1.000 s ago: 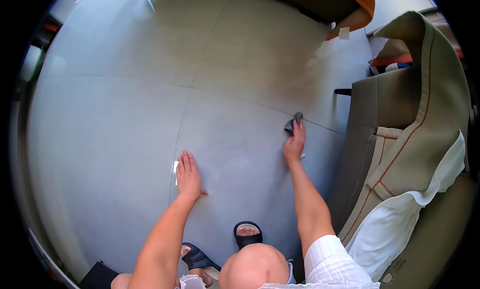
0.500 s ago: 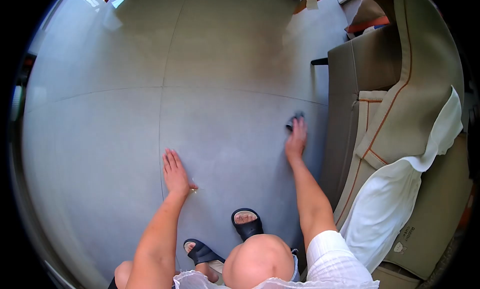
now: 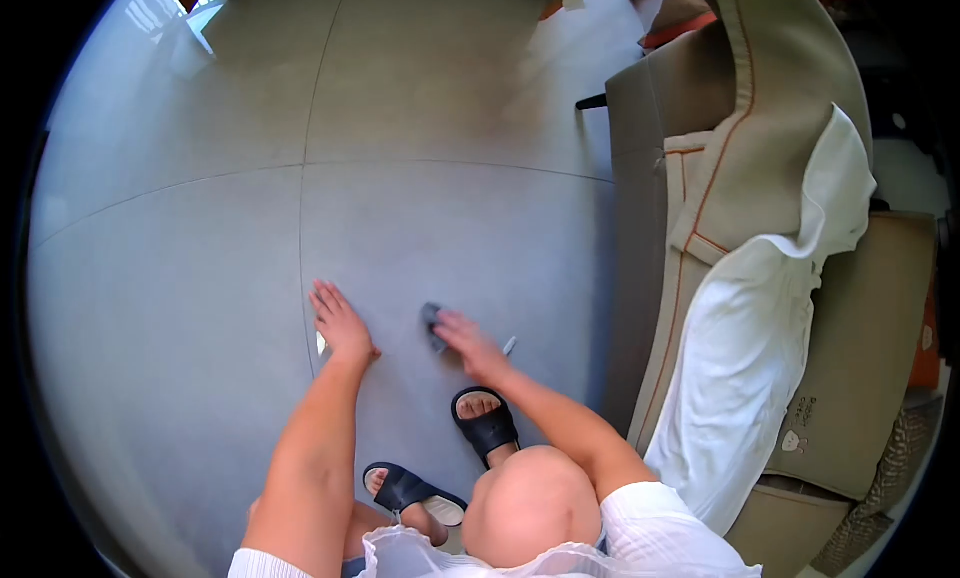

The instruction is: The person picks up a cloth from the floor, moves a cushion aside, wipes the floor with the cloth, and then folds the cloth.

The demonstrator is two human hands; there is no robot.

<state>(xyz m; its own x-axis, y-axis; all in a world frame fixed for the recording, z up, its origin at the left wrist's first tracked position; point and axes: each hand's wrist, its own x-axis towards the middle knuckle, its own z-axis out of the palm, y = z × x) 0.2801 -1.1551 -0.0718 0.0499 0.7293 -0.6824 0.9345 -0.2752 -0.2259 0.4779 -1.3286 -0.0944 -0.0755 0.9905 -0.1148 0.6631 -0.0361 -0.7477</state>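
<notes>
The cloth point(image 3: 432, 320) lies on the floor point(image 3: 190, 378), left of the sofa point(image 3: 638, 228).

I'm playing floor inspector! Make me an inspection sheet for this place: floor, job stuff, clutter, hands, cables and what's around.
Surface: pale grey tiled floor, thin seams, some shine.
Job's things: grey cloth, on the floor at the right hand's fingertips.
Clutter: pale spot beside the right wrist; object or glint, can't tell.
Hands: left hand rests on the floor, fingers extended; right hand is blurred, its grip unclear.
Cables: nothing seen.
Surroundings: sofa on the right, with an orange-stitched cover and white fabric; black sandals on the person's feet.
</notes>
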